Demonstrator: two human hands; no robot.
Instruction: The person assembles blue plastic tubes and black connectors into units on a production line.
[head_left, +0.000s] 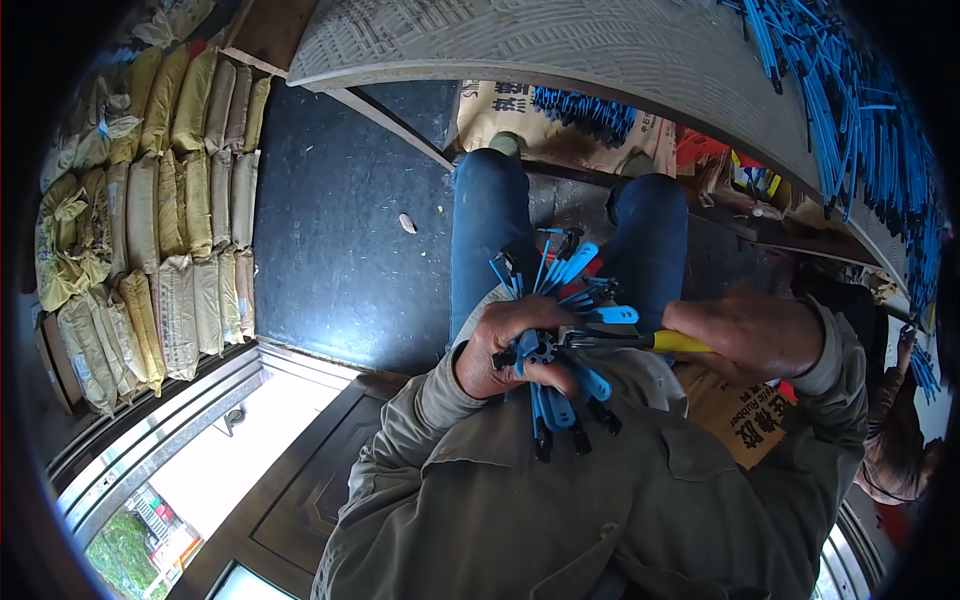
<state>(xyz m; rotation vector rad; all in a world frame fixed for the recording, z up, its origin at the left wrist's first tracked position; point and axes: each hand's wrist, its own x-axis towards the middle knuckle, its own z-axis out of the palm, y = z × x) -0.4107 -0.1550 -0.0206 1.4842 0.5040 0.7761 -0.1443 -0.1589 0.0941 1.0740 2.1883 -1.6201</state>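
My left hand (pixel 512 345) is closed around a bunch of blue plastic strips (pixel 578 262) with black ends, held above my lap. The strips fan out on all sides from a black toothed hub (pixel 543 347) between my thumb and fingers. Several show rounded blue tabs with small holes. In my right hand (pixel 738 335) is a pair of pliers with yellow handles (pixel 680 342), gripped from the right. Its metal head points left and reaches into the bunch beside the hub. Whether the jaws are closed on a strip cannot be made out.
Ahead stands a table (pixel 520 40) with a patterned top, heaped with blue strips (pixel 865 120) at right. Below it, more strips lie on a brown paper sack (pixel 490 115). Stacked sacks (pixel 185 210) line the left wall. Another person (pixel 900 450) is at the right edge.
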